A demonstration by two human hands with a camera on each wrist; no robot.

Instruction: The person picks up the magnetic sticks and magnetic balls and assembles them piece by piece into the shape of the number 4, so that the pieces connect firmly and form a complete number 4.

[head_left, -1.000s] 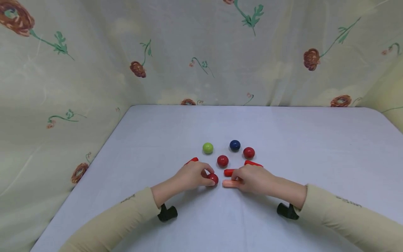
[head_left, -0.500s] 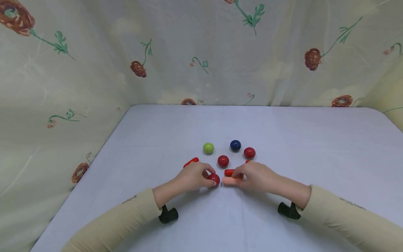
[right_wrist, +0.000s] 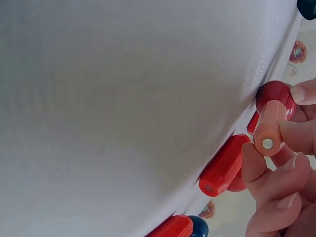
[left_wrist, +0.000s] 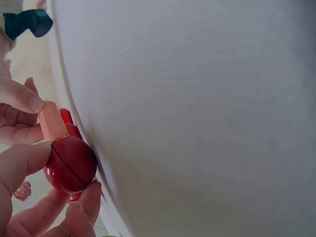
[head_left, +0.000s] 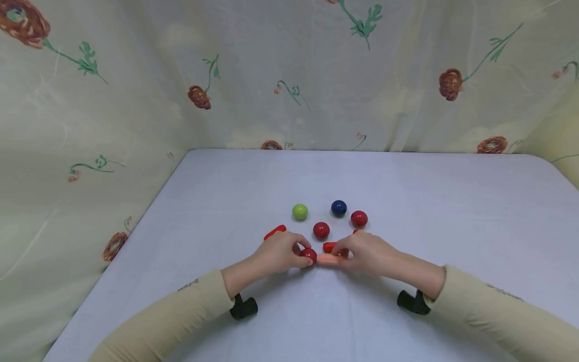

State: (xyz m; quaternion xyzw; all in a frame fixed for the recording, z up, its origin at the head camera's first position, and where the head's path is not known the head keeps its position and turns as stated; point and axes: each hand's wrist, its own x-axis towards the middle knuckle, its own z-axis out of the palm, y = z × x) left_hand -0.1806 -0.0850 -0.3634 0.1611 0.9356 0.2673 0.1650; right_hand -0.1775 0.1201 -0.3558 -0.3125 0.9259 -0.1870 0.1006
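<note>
We pinch a dark red ball [head_left: 309, 255] between the thumb and fingers of our left hand [head_left: 279, 253], low over the middle of the table [head_left: 452, 211]. Our right hand [head_left: 368, 254] grips a pale pink rod [head_left: 328, 259], fingers curled round it, and one end of the rod touches the ball; the left wrist view shows them meeting. A red rod [head_left: 329, 247] lies just behind the pink one, another red rod [head_left: 274, 232] just beyond our left hand. Further back sit a second red ball [head_left: 321, 230], a green ball [head_left: 300, 211], a blue ball [head_left: 339, 207] and a third red ball [head_left: 359, 218].
</note>
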